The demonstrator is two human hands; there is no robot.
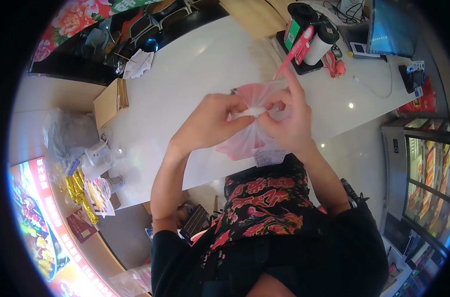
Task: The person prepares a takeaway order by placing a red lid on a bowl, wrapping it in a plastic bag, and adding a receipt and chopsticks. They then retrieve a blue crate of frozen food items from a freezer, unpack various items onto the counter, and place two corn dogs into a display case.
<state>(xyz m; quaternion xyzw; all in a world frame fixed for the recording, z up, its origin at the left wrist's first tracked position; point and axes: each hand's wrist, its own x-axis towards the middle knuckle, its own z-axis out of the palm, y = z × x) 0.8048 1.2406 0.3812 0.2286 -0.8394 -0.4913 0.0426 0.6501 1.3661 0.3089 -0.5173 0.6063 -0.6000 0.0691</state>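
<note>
My left hand [209,121] and my right hand [292,120] pinch the gathered, twisted neck of a translucent plastic bag [239,144] from both sides. Pink-red colour shows through the film, but what lies inside cannot be told. A printed paper slip [268,156] hangs at the bag's near side, close to my body. My right index finger points up and away from the knot-like white bunch [253,112] between my thumbs. Just beyond its tip is a narrow pink strip [296,50] with writing; whether they touch is unclear.
Under the bag lies the white counter [165,92]. A black device stand [309,68], a white cylinder [317,48] and a monitor [392,29] occupy the far right. Kraft paper bags [111,98] and plastic-wrapped items [71,130] line the left. A glass-door display cabinet [432,163] stands right.
</note>
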